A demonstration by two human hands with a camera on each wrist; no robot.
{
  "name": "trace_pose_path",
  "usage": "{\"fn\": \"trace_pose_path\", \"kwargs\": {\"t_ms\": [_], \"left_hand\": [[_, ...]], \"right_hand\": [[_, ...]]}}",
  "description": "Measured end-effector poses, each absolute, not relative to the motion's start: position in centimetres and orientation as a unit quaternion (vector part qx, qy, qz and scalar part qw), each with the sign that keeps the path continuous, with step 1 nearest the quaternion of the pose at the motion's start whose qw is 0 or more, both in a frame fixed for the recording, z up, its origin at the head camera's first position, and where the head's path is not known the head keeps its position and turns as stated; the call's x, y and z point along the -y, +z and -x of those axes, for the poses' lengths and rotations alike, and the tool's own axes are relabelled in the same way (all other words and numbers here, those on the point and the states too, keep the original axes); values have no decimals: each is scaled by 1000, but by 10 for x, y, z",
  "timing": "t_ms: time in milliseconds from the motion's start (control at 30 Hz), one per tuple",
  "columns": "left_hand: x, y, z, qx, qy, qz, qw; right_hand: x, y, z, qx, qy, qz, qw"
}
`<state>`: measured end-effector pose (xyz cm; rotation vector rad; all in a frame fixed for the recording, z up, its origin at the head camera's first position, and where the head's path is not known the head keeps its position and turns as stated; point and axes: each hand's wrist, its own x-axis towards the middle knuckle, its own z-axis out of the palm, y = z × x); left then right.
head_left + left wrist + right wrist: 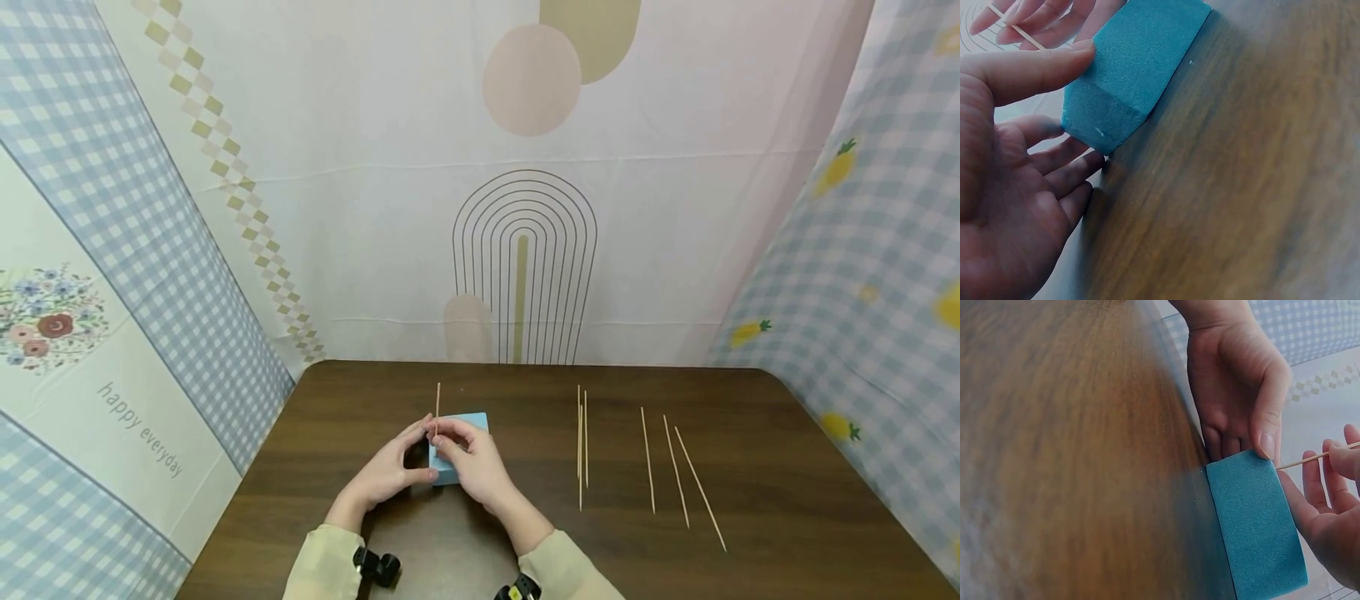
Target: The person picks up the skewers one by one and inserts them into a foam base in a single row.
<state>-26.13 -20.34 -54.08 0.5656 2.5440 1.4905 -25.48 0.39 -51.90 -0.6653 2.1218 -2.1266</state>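
A blue foam-like block (477, 420) lies on the table in front of the person. My left hand (385, 473) holds its left end, thumb on the near side and fingers around the far side; the thumb (1054, 72) presses its face in the left wrist view. A thin wooden stick (438, 398) stands nearly upright at the block's left part. My right hand (477, 468) pinches this stick between thumb and fingers just over the block. In the right wrist view the stick's lower end meets the block (1260, 525) near the left thumb; how deep it goes cannot be seen.
Three thin wooden sticks (580, 458) lie close together on the brown table (525, 533), right of the block. Farther right, three more sticks (677, 471) lie spread apart. A patterned cloth (375, 208) hangs behind the table, with checked cloths at both sides.
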Motion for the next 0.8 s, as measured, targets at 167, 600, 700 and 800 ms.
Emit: {"fn": "trace_pose_path", "kwargs": {"t_ms": [167,600,700,800], "left_hand": [[204,-541,261,-845,497,-187,66],[204,-541,261,-846,496,-183,75],[204,-542,262,-848,493,-183,73],[204,-542,262,-848,492,-182,73]], "right_hand": [[-3,-520,255,-710,-671,211,34],[-2,-523,255,-742,-639,201,21],[-2,-523,255,-748,-632,203,18],[-2,-523,256,-756,-621,206,13]]}}
